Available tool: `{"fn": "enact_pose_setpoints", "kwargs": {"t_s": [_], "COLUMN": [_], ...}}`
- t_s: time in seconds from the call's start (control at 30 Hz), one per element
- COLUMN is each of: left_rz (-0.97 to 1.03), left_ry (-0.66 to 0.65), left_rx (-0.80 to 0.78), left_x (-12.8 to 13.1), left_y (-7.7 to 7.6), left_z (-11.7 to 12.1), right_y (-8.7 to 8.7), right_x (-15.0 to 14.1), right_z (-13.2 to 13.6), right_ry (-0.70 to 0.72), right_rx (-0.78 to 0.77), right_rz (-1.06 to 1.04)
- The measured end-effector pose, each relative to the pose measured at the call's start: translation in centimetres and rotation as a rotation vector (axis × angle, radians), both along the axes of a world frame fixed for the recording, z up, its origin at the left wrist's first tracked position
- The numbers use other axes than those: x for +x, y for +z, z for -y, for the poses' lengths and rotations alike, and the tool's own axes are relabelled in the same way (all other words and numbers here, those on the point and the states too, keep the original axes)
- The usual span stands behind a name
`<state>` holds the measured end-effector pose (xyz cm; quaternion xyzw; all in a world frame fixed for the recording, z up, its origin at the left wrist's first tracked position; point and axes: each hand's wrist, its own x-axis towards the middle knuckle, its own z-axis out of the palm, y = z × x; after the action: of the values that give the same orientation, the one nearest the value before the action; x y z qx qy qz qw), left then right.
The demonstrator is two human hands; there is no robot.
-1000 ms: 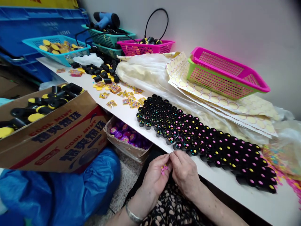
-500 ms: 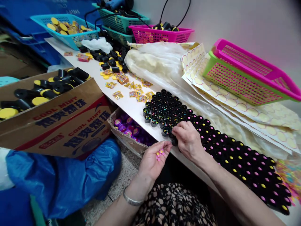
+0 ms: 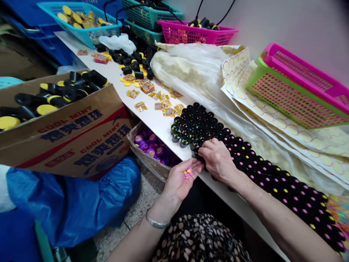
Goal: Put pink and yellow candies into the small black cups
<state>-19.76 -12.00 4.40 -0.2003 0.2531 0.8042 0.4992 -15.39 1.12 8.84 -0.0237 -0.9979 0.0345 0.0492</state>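
Garment: 1, dark with pale spots [image 3: 201,240], below the cup block; lower part cut off by the frame.
Left hand: 1 [image 3: 178,182], at the near edge of the cup block; palm up, unclenched, cradling pellets. 1 bracelet [image 3: 156,221] on the wrist.
Pellets in palm: several, pink and yellow [image 3: 188,172]; overlapping, exact count not readable.
Right hand: 1 [image 3: 218,160], over the near edge of the cup block; fingertips drawn together. Whether they grip a pellet or a cup cannot be told; contact point hidden.
Cup block: dozens of black cups [image 3: 267,174] in close rows on 1 white table [image 3: 156,127]; too dense to count, partly covered by the right hand and forearm. Pink or yellow pellets show in many.
Cartons: 2, left of the cup block. Small carton [image 3: 144,160]: purple containers [image 3: 151,145], lower ones hidden. Large carton [image 3: 81,138]: black-and-yellow tubes [image 3: 54,95], cut off at the frame edge.
Packets: more than 6 [image 3: 163,105], beyond the left end of the cup block; some overlap.
Sticker sheets: a stack [image 3: 302,140], behind the cup block; number of layers unclear.
Baskets: 6, all beyond the cup block: 1 pink [image 3: 302,69] nested in 1 green [image 3: 297,98], 1 pink [image 3: 174,32], 2 teal [image 3: 147,14], 1 light blue [image 3: 84,31]; several cropped.
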Motion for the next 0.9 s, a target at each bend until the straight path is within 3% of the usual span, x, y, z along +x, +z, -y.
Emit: {"fn": "enact_pose_setpoints", "kwargs": {"t_s": [0.27, 0.6, 0.73, 0.9], "left_rz": [-0.017, 0.017, 0.039, 0.068], "left_ry": [0.009, -0.014, -0.032, -0.067], "left_rx": [0.009, -0.033, -0.006, 0.139], "left_x": [0.1, 0.0, -0.1, 0.3], "left_y": [-0.2, 0.4, 0.7, 1.3], "left_z": [-0.1, 0.1, 0.9, 1.5], "right_y": [-0.2, -1.2, -0.5, 0.9], "right_x": [-0.1, 0.3, 1.3, 3.3], "right_z": [0.2, -0.8, -1.2, 1.0], "right_ry": [-0.029, -0.026, -0.051, 0.028], "right_rx": [0.025, -0.15, -0.241, -0.262], "right_rz": [0.023, -0.115, -0.237, -0.188]}}
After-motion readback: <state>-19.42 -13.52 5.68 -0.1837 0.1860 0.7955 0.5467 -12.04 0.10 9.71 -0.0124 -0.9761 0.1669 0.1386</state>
